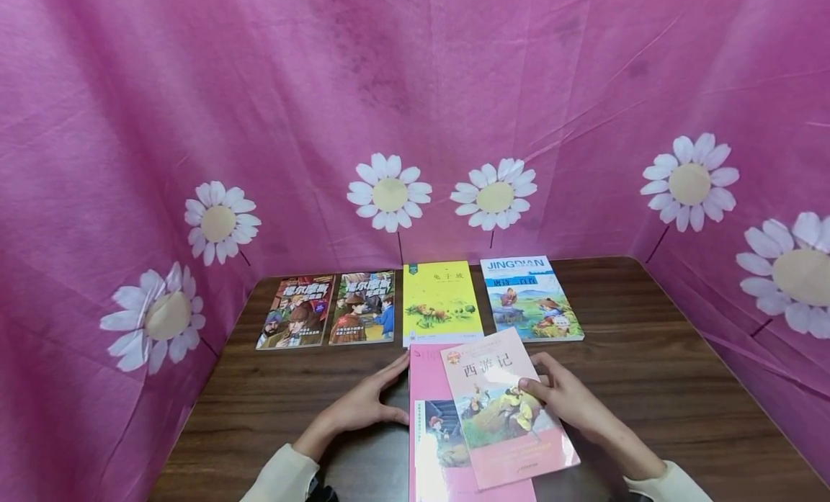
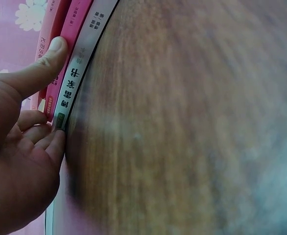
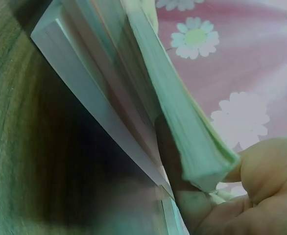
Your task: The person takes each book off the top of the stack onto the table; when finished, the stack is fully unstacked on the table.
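My right hand (image 1: 567, 397) pinches a pale pink book (image 1: 502, 415) by its right edge, thumb on the cover. This book lies tilted over a stack topped by a bright pink book (image 1: 426, 376). The right wrist view shows fingers under the held book's page edges (image 3: 182, 117), with the thicker lower books (image 3: 84, 88) beneath. Along the stack's left side, my left hand (image 1: 363, 401) touches the spines with its thumb and fingers spread. A white-spined book (image 2: 74, 73) is at the bottom of that stack, seen in the left wrist view.
Across the back of the wooden table (image 1: 259, 408) lies a row of books: two comic-style books (image 1: 297, 311) (image 1: 363, 307), a yellow book (image 1: 443, 300) and a blue-and-white book (image 1: 532, 299). A pink curtain with daisies (image 1: 441, 91) surrounds the back and sides.
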The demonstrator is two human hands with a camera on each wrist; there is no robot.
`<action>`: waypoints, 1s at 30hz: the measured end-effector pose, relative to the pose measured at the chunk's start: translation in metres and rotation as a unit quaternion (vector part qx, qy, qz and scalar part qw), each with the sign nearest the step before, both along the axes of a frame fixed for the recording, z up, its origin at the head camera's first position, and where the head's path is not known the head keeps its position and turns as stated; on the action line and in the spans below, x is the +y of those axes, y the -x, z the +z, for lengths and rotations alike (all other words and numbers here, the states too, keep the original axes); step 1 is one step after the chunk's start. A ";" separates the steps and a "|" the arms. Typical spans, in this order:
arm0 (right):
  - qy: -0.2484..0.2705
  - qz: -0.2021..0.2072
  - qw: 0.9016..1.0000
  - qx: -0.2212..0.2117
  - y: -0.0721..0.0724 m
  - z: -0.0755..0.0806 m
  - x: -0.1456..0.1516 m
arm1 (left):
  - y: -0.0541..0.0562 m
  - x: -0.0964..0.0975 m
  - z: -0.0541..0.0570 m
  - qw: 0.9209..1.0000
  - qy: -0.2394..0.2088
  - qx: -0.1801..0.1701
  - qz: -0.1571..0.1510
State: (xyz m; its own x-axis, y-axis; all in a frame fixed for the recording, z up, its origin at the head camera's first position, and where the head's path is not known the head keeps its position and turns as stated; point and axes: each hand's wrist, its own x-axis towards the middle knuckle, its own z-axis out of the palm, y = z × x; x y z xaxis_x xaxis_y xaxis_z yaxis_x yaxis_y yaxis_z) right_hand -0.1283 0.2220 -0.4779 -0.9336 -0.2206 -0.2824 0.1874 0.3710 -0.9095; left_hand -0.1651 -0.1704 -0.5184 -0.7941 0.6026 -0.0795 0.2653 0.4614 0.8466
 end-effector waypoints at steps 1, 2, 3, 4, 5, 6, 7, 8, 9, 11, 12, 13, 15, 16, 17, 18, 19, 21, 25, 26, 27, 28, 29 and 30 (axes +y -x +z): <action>0.001 -0.001 1.000 0.000 0.001 0.000 0.002 | 0.000 0.000 0.000 1.000 0.000 -0.001 0.000; 0.003 -0.001 1.000 0.001 0.002 0.001 0.004 | 0.000 0.000 0.000 1.000 0.000 -0.002 0.000; 0.009 0.000 1.000 -0.002 0.003 0.002 0.005 | 0.000 0.000 0.000 1.000 0.000 -0.002 0.000; 0.015 0.001 1.000 -0.003 0.004 0.003 0.007 | 0.000 0.000 0.000 1.000 0.000 -0.004 0.000; 0.023 0.002 1.000 -0.005 0.006 0.005 0.009 | 0.001 0.000 -0.001 1.000 0.000 -0.004 0.000; 0.031 0.003 0.999 -0.005 0.007 0.006 0.011 | 0.001 0.000 -0.001 1.000 0.000 -0.005 0.000; 0.040 0.002 0.999 -0.002 0.007 0.008 0.013 | 0.001 0.000 -0.001 1.000 0.000 -0.005 0.000; 0.050 -0.001 0.999 -0.001 0.008 0.010 0.015 | 0.001 0.000 -0.001 1.000 -0.001 -0.005 0.000; 0.057 -0.009 0.998 0.003 0.008 0.013 0.018 | 0.001 0.000 -0.001 1.000 -0.001 -0.004 -0.001; 0.062 -0.026 0.998 0.017 0.010 0.018 0.023 | 0.001 0.000 -0.001 1.000 0.000 -0.003 -0.002; 0.058 -0.037 0.997 0.026 0.011 0.020 0.026 | 0.001 0.000 -0.001 1.000 0.000 -0.002 -0.002; 0.052 -0.051 0.997 0.035 0.012 0.023 0.030 | 0.001 0.000 -0.001 1.000 0.000 -0.002 -0.003; 0.043 -0.076 0.995 0.048 0.015 0.028 0.038 | 0.001 0.000 -0.001 1.000 -0.001 -0.002 -0.003; 0.037 -0.086 0.994 0.054 0.017 0.030 0.042 | 0.001 0.000 -0.001 1.000 0.000 -0.002 -0.003; 0.029 -0.097 0.993 0.064 0.019 0.032 0.047 | 0.001 0.000 -0.001 1.000 0.000 -0.003 -0.004; 0.029 -0.106 0.991 0.070 0.022 0.034 0.052 | 0.001 0.000 -0.001 1.000 0.000 -0.003 -0.004; 0.030 -0.113 0.990 0.076 0.025 0.036 0.058 | 0.001 0.000 -0.001 1.000 0.000 -0.003 -0.004; 0.040 -0.124 0.988 0.083 0.032 0.040 0.070 | 0.002 0.000 0.000 1.000 -0.001 -0.005 -0.004; 0.080 -0.140 0.982 0.100 0.049 0.047 0.096 | 0.002 0.000 0.000 1.000 -0.001 -0.006 -0.006; 0.091 -0.144 0.980 0.104 0.053 0.049 0.102 | 0.002 -0.001 0.000 1.000 -0.001 -0.006 -0.006; 0.093 -0.149 0.978 0.110 0.057 0.050 0.109 | 0.002 -0.001 -0.001 1.000 0.000 -0.006 -0.006; 0.091 -0.154 0.977 0.117 0.061 0.051 0.115 | 0.002 -0.001 -0.001 1.000 0.001 -0.005 -0.007; 0.084 -0.159 0.976 0.123 0.064 0.053 0.121 | 0.002 0.000 -0.001 1.000 0.001 -0.005 -0.008; 0.075 -0.165 0.975 0.128 0.068 0.054 0.126 | 0.002 0.000 -0.001 1.000 0.001 -0.005 -0.008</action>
State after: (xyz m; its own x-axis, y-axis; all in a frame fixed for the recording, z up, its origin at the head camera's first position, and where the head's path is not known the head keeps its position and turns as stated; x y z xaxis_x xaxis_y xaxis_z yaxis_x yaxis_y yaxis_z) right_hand -0.1964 0.3484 -0.4239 -0.9963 0.0833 -0.0189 0.0344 0.1885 -0.9815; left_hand -0.1671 -0.1708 -0.5192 -0.7837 0.6146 -0.0893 0.2639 0.4596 0.8480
